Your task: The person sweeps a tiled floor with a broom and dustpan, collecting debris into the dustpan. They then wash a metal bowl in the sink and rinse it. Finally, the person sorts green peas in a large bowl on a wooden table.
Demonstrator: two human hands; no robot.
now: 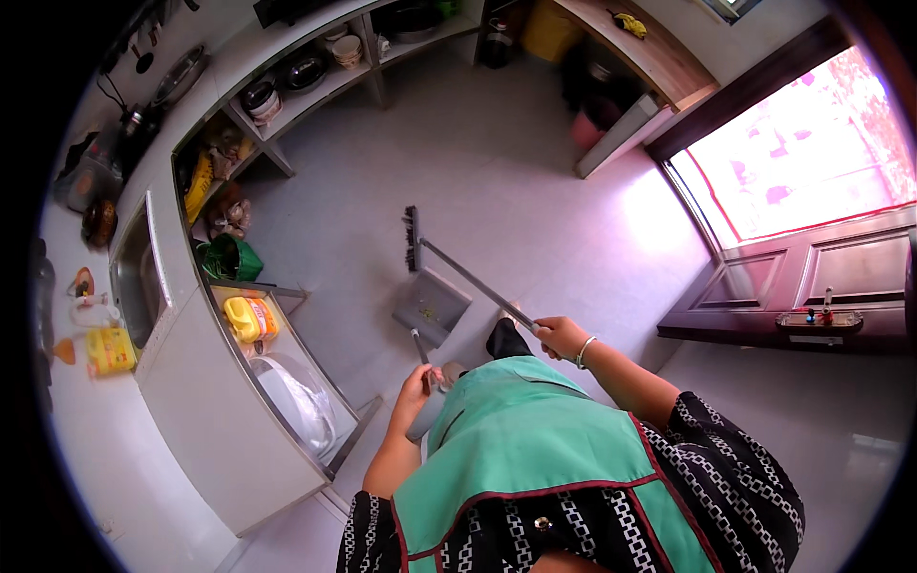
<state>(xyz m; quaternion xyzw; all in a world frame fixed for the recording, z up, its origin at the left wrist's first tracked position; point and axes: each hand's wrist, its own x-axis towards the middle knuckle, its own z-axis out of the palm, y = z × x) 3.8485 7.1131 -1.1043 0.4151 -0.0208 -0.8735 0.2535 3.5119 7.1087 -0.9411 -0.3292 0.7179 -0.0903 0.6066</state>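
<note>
My right hand (562, 338) is closed around the handle of a broom, its grey stick slanting away to the left. The broom's dark bristle head (412, 239) is on the floor just beyond the dustpan. Closed on the dustpan's handle is my left hand (417, 386), held low in front of my green apron (535, 430). The grey dustpan (432, 307) rests on the floor with its mouth toward the broom head. A few small yellowish-green scraps lie in the pan. My shoe (508, 337) shows beside the broom stick.
Along the left runs a counter with a sink (139, 277). Open shelves below hold a yellow jug (250, 319), a green basket (229, 258) and bowls. An open dark red door (793, 286) stands at right. A wooden-topped table (650, 48) is at the far right.
</note>
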